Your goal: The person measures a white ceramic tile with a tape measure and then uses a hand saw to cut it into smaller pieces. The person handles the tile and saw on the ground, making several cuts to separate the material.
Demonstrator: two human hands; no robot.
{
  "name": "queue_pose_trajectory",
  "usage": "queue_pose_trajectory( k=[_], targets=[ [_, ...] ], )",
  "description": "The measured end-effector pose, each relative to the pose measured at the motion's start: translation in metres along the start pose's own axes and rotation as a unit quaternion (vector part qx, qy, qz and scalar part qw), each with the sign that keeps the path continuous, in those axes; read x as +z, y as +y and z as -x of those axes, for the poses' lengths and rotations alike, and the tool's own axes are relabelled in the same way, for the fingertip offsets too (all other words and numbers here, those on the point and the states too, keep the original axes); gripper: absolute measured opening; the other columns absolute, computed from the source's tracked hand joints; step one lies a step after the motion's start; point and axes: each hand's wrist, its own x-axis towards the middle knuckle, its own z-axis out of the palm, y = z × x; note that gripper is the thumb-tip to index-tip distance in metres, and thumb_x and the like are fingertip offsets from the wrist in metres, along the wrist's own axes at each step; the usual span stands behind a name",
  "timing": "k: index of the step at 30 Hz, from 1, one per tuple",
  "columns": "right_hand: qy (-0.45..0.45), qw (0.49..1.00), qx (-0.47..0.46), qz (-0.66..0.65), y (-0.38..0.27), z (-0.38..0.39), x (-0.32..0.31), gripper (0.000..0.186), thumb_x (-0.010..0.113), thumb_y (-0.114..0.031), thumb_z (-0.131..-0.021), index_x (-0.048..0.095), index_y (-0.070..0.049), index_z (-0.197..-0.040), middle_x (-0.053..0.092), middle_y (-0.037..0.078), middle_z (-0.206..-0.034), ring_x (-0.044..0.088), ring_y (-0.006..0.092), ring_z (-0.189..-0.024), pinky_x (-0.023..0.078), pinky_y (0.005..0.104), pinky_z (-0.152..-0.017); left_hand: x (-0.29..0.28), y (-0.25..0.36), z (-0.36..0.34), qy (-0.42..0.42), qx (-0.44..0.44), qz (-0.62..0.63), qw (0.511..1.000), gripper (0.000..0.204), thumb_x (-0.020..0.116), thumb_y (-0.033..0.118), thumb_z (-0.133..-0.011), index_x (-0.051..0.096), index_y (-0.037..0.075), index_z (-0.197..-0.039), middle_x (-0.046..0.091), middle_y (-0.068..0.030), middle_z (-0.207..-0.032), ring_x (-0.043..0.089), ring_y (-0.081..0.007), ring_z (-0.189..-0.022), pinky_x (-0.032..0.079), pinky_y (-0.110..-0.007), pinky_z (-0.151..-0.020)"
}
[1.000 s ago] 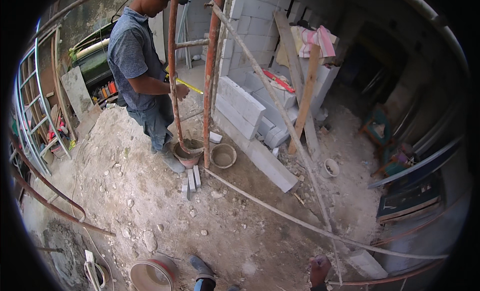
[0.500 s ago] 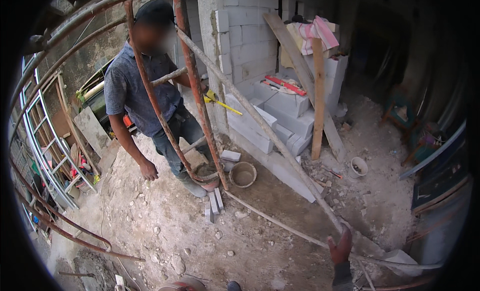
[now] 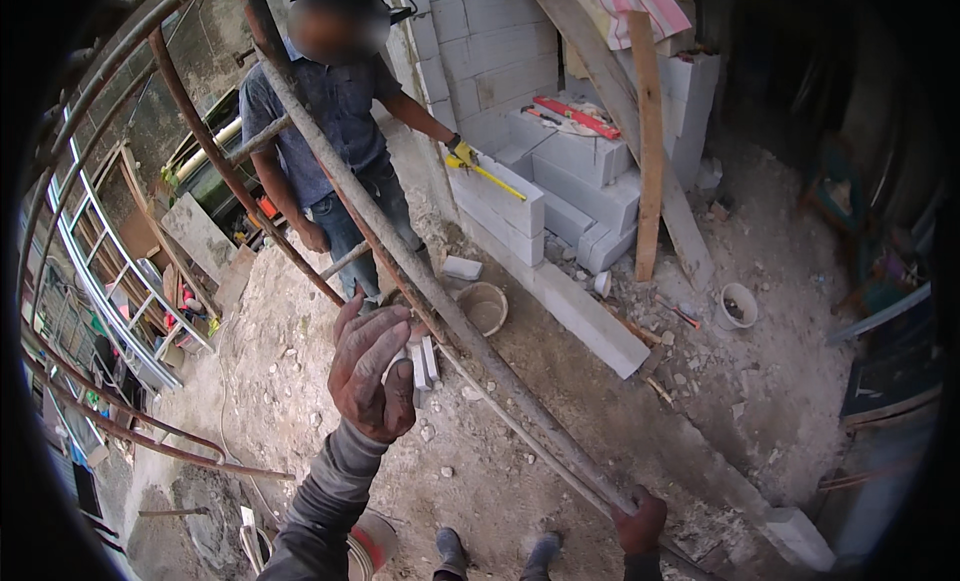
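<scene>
My right hand [image 3: 641,521] is closed round the lower end of a long grey scaffold tube [image 3: 510,384], which slants up to the left in front of me. In the middle of the view my raised left hand [image 3: 372,376] is empty, its fingers loosely bent and the thumb apart. It is close to the rusty scaffold frame [image 3: 205,141], whose rungs show behind and to its left; whether it touches a tube I cannot tell. Beyond the tubes stands a co-worker [image 3: 335,131], whose yellow-gloved hand holds a yellow tape measure [image 3: 490,176] along a low wall of pale blocks [image 3: 500,206].
A round mortar basin [image 3: 483,309] and several block pieces lie behind my left hand. Planks [image 3: 648,151] lean on stacked blocks at the back right, near a white bucket [image 3: 738,306]. Another bucket [image 3: 375,541] stands by my feet. An aluminium ladder [image 3: 100,246] is at left.
My left hand has come up into view. The right hand, still on a tube, sits lower and further left. The co-worker's gloved hand and tape measure have moved onto the low wall.
</scene>
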Motion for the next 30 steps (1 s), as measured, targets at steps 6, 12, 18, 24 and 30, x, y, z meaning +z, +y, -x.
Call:
queue_pose_trajectory(
  k=[6, 12, 18, 24, 30],
  targets=[
    [0.013, 0.999, 0.041, -0.026, 0.0, 0.0, 0.005, 0.025, 0.081, -0.02, -0.061, 0.069, -0.013, -0.082, 0.064, 0.013, -0.066, 0.065, 0.0346, -0.065, 0.05, 0.0427, -0.06, 0.073, -0.021, -0.067, 0.041, -0.203, 0.054, 0.977, 0.022, 0.063, 0.01, -0.09, 0.067, 0.001, -0.11, 0.071, -0.0165, -0.096, 0.067, -0.0294, -0.093, 0.046, -0.044, -0.096],
    [0.03, 0.999, 0.01, -0.031, 0.0, 0.0, 0.003, 0.024, 0.079, -0.014, -0.06, 0.068, -0.013, -0.082, 0.064, 0.014, -0.067, 0.064, 0.0363, -0.065, 0.05, 0.0429, -0.061, 0.092, -0.017, -0.069, -0.012, -0.12, -0.185, 0.975, 0.026, 0.068, 0.007, -0.081, 0.071, 0.007, -0.106, 0.07, -0.0101, -0.089, 0.063, -0.0275, -0.082, 0.047, -0.039, -0.084],
    [0.022, 0.999, 0.028, -0.022, -0.002, 0.001, 0.005, 0.025, 0.079, -0.013, -0.056, 0.066, -0.012, -0.078, 0.063, 0.013, -0.067, 0.064, 0.0367, -0.066, 0.049, 0.0427, -0.061, 0.088, -0.017, -0.071, -0.081, -0.106, -0.227, 0.965, 0.019, 0.064, 0.01, -0.081, 0.071, 0.009, -0.099, 0.071, -0.0078, -0.09, 0.065, -0.0275, -0.085, 0.043, -0.042, -0.094],
    [0.023, 0.999, 0.029, -0.01, -0.008, 0.002, -0.002, 0.025, 0.078, -0.01, -0.056, 0.066, -0.01, -0.078, 0.065, 0.013, -0.07, 0.064, 0.0365, -0.068, 0.049, 0.0429, -0.062, 0.091, -0.015, -0.071, -0.099, -0.119, -0.229, 0.961, 0.018, 0.061, 0.014, -0.082, 0.072, 0.007, -0.094, 0.071, -0.0124, -0.089, 0.066, -0.0297, -0.085, 0.04, -0.045, -0.099],
    [0.044, 0.999, 0.019, -0.01, 0.001, 0.004, 0.011, 0.024, 0.078, -0.009, -0.058, 0.066, -0.009, -0.078, 0.065, 0.014, -0.073, 0.064, 0.0377, -0.069, 0.049, 0.0445, -0.064, 0.088, -0.018, -0.073, -0.097, -0.119, -0.232, 0.961, 0.015, 0.064, 0.013, -0.079, 0.071, 0.008, -0.092, 0.07, -0.0111, -0.086, 0.065, -0.0296, -0.085, 0.041, -0.043, -0.097]
  ],
)
